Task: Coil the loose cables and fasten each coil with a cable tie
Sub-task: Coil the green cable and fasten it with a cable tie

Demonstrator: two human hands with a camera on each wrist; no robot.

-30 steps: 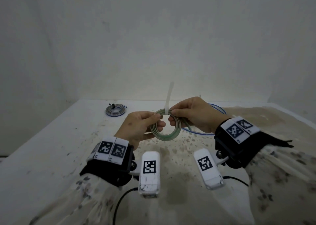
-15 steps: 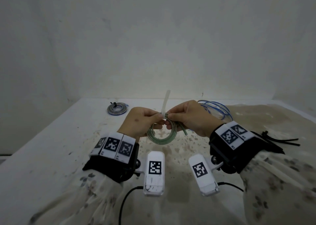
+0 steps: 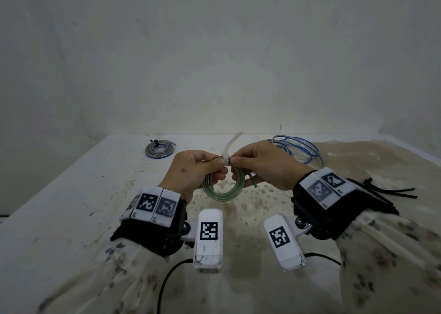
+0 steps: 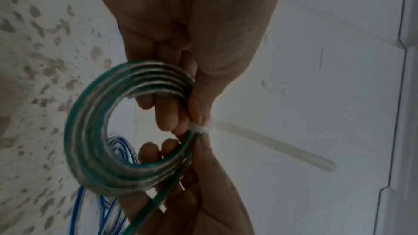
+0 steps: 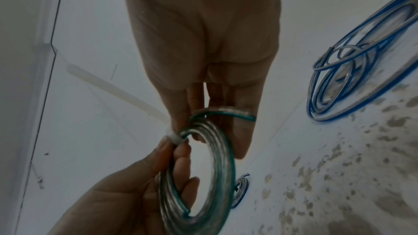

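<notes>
A green-edged clear cable coil (image 3: 223, 190) hangs in the air between both hands, above the table. A white cable tie (image 3: 228, 146) is wrapped round the top of the coil, and its tail sticks up and leans right. My left hand (image 3: 218, 164) pinches the coil just left of the tie head. My right hand (image 3: 236, 162) pinches it just right of the head. In the left wrist view, the coil (image 4: 90, 131) and the tie tail (image 4: 271, 146) show beside the left hand (image 4: 196, 119). The right wrist view shows the right hand (image 5: 181, 128) at the coil (image 5: 217, 167) and the tie (image 5: 117, 92).
A loose blue-striped cable (image 3: 298, 151) lies at the back right, behind my right hand. A tied grey coil (image 3: 158, 149) lies at the back left. Several black cable ties (image 3: 391, 192) lie by my right wrist. The table (image 3: 71, 206) is white and stained.
Both hands have come closer together at the top of the coil and sunk a little. The tie tail, upright before, now leans to the right.
</notes>
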